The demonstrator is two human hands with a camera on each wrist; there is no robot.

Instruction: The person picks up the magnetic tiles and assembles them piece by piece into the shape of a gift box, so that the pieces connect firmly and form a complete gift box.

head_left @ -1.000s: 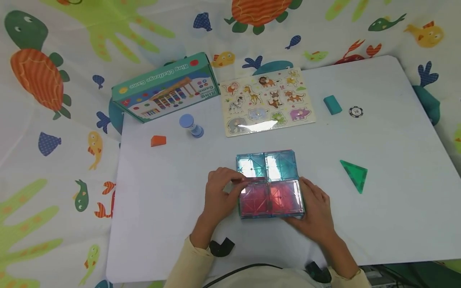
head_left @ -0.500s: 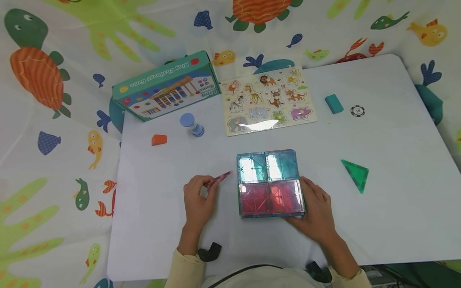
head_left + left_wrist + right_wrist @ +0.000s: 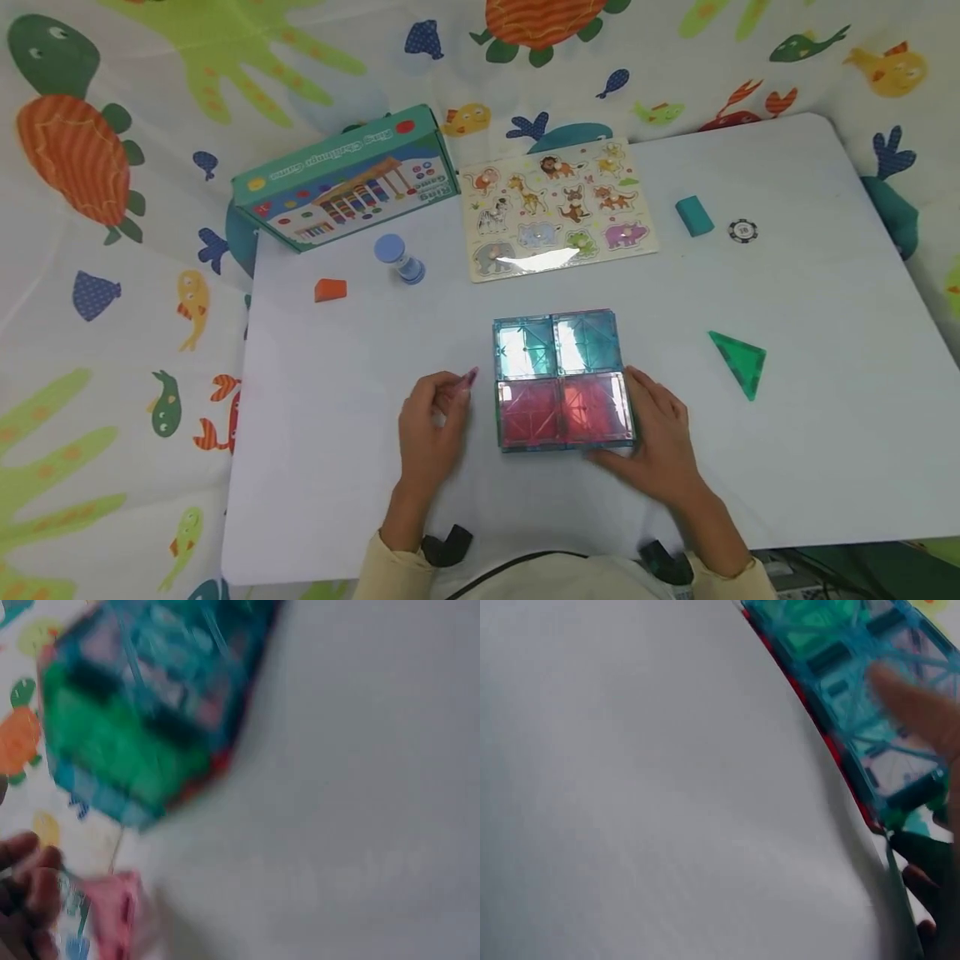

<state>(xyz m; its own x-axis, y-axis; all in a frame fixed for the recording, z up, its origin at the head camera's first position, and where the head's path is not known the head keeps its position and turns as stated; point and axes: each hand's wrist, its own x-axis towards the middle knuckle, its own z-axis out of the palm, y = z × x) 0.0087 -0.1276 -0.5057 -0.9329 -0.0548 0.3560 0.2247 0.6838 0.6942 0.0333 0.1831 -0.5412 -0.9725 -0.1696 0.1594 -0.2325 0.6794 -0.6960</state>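
Note:
A box built of translucent magnetic tiles stands mid-table, blue at the back of its top and red at the front. My right hand holds its right near corner, fingers along the right side and thumb at the front. To the left of the box, my left hand pinches a small pink magnetic tile between thumb and fingers, apart from the box. The tile appears almost edge-on in the head view, so its full shape is hard to tell. Green and blue side walls show, blurred, in the left wrist view.
A green triangular tile lies at right. Farther back are a teal block, a poker chip, an animal puzzle board, a Ring Challenge game box, a blue spool-shaped piece and an orange block.
My left hand has drawn the pink tile leftward off the box's top, then come slightly back toward the box, turning the tile. My right hand has stayed at the box.

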